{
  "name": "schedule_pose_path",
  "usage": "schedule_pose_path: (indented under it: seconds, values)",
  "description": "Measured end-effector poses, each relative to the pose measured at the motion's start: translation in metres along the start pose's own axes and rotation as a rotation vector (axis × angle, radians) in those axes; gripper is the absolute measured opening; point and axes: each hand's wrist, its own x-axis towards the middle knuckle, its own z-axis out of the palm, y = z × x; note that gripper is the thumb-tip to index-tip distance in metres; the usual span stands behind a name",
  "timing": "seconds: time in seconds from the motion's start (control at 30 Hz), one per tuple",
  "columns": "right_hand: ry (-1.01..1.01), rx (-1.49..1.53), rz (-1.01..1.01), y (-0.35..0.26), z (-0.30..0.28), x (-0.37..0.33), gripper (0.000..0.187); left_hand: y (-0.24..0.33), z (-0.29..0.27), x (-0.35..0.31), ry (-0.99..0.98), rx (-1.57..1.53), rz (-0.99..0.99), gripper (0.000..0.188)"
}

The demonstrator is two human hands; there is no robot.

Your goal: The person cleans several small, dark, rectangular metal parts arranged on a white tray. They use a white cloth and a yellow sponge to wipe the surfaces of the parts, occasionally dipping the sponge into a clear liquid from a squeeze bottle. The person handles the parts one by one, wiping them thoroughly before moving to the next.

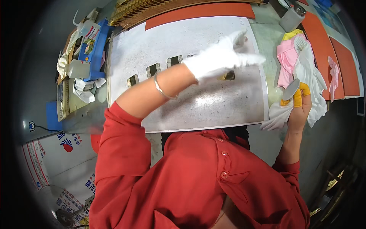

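My left hand [225, 55], in a white glove, reaches across the speckled white sheet [183, 118] toward the right. Its fingers are stretched out and apart, with nothing visible in them. Under the arm and glove lie several small dark rectangular plates with patterned ends, such as one plate [153, 70] left of the forearm; others are partly covered. At the table's right edge, my right hand [301, 103] wears yellow finger cots and grips a round, flat grey disc [291, 89], held tilted. Its fingers are next to a crumpled white cloth [310, 72].
A pink cloth [286, 61] lies beside the white one. Behind them stands a whitish bottle with a metal cap [292, 19]. At the left, a blue tray [97, 53] holds bottles. An orange-red strip [198, 14] and a gold-coloured ridged rack [152, 11] border the far side.
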Motion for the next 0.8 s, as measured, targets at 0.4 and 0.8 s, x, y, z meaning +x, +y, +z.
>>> schedule_pose_path:
  seconds: [0.4, 0.8]
  values:
    - [-0.549, 0.524, 0.518, -0.031, 0.166, 0.0, 0.02, -0.009, 0.01, -0.15, 0.244, 0.048, -0.146, 0.082]
    - [-1.164, -0.128, -0.309, -0.034, 0.371, 0.012, 0.025, -0.02, -0.112, -0.251, 0.883, 0.144, -0.024, 0.073]
